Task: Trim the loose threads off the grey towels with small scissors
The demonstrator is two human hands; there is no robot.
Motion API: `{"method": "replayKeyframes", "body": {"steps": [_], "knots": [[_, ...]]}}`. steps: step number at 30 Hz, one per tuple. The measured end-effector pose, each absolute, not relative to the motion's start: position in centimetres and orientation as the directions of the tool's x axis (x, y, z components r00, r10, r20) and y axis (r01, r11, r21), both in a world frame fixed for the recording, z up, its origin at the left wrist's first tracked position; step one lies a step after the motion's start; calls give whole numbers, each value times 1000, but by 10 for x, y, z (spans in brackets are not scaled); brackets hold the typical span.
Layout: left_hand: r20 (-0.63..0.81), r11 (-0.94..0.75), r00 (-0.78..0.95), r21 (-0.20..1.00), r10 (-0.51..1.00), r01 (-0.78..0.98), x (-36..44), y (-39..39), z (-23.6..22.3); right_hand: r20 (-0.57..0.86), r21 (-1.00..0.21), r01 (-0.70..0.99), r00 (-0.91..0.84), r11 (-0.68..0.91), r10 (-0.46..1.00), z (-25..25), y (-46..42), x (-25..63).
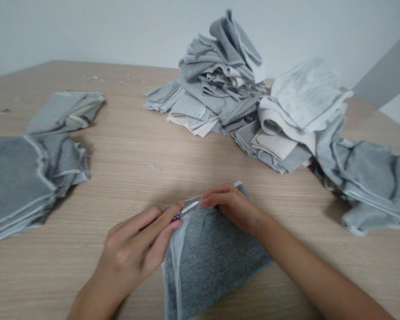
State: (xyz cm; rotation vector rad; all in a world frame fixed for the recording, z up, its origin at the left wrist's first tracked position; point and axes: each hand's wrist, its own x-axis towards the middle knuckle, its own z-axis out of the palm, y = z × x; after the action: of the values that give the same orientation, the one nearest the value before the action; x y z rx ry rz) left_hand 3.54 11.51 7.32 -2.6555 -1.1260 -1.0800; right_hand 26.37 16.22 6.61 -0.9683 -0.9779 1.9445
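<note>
A grey fabric piece [210, 258] with a pale seamed edge lies on the wooden table [136, 151] right in front of me. My left hand [136, 249] is closed in a pinch on a small tool with a purple handle and a light metal tip [183, 212], its tip at the fabric's top edge. My right hand [231, 205] rests on the same top edge, its fingers pressed together and holding the seam down close to the tool's tip.
A tall heap of grey and cream fabric pieces [220, 84] sits at the back centre. More pieces [363, 178] spread along the right side. A flatter stack of grey pieces [26, 173] lies at the left. Small thread scraps [96, 79] dot the far table.
</note>
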Motion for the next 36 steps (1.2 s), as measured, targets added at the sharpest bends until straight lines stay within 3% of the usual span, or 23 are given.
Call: {"method": "replayKeyframes", "body": {"steps": [9, 17, 23, 25, 27, 29, 32, 36], "knots": [[521, -589, 304, 567, 798, 575, 39, 117, 79, -291, -873, -241, -440, -424, 850, 69, 163, 264], [445, -424, 103, 721, 890, 548, 26, 116, 77, -287, -870, -259, -428, -420, 857, 70, 162, 262], [307, -181, -194, 857, 932, 482, 18, 121, 78, -279, -881, -242, -430, -407, 859, 70, 162, 263], [312, -133, -251, 828, 916, 544, 14, 128, 81, -277, -884, -240, -425, -402, 862, 71, 161, 263], [369, -114, -246, 727, 896, 677, 9, 138, 86, -273, -887, -238, -423, -396, 864, 71, 161, 263], [408, -96, -153, 528, 900, 844, 4, 150, 89, -262, -892, -237, -421, -384, 868, 70, 161, 263], [343, -83, -3, 233, 939, 969, 4, 163, 92, -249, -898, -236, -421, -371, 872, 68, 160, 263], [303, -79, 28, 159, 952, 984, 11, 165, 89, -253, -888, -269, -393, -374, 884, 66, 160, 262]]}}
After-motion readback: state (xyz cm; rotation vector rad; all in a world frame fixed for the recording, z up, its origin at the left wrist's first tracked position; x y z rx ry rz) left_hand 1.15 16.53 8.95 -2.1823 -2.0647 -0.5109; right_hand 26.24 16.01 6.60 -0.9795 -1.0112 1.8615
